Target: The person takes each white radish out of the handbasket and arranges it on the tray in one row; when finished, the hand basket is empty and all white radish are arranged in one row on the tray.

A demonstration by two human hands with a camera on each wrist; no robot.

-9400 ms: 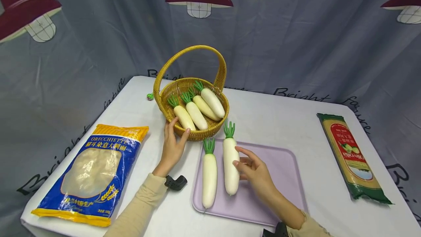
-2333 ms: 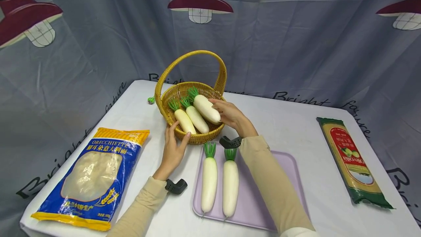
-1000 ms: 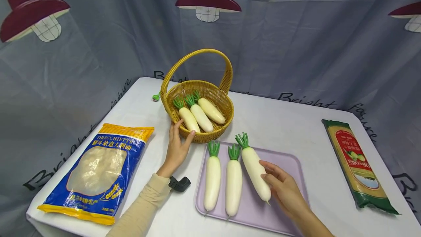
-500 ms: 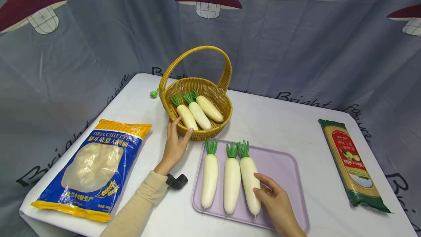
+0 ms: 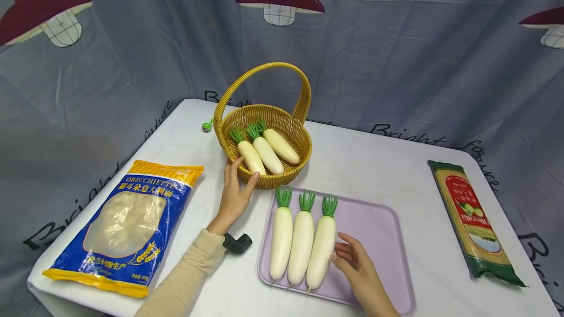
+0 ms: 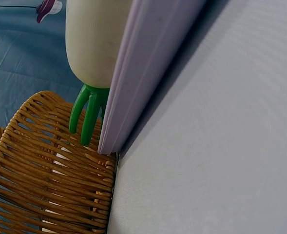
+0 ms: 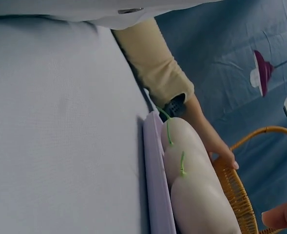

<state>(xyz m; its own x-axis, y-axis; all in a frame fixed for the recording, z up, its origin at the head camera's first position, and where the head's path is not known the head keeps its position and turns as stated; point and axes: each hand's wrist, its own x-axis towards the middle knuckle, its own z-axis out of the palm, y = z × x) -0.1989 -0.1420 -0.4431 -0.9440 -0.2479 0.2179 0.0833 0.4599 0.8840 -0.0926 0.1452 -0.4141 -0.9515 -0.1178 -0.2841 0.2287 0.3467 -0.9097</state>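
Head view: long white green-topped radish [image 5: 321, 253] lies just left of loose-fingered right hand [image 5: 359, 275]; spread left hand [image 5: 235, 199] touches yellow wicker basket [image 5: 284, 179]; radish tip swung leftward.

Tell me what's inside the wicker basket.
Three white radishes with green tops lie in the wicker basket, and its bare weave shows behind them. Anything directly beneath the radishes is covered and cannot be seen.

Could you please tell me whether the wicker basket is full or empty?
The wicker basket is partly filled: three white radishes lie inside, and bare weave shows beside them.
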